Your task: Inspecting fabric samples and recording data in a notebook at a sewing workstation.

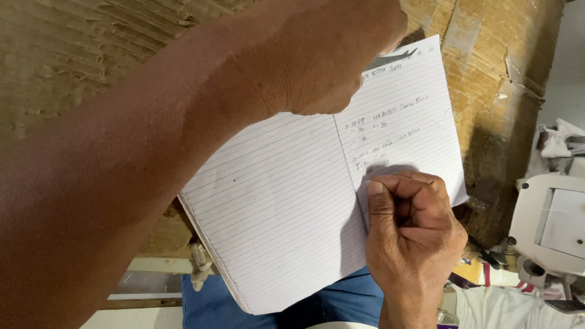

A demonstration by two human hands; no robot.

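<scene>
- An open white lined paper notebook [286,207] lies across the middle of the view, resting partly on a lap in blue denim trousers [341,301] and reaching up over a worn brown cardboard sheet [487,79]; its right page carries a few rows of handwriting, its left page is nearly blank
- The right hand [411,228] sits on the lower part of the right page, its fingers [402,186] curled tightly into a fist, thumb laid along the side; a thin dark line runs down from the fist along the page, likely a pen, though what they grip is hidden
- The left hand [341,55] comes in from the upper left on a long bare forearm and rests over the top edge of the notebook near the spine; its fingers are turned away from the camera, so whether they are spread or pinching the page cannot be told
- At the right edge stands a white machine [548,225], with white cloth [506,304] below it
</scene>
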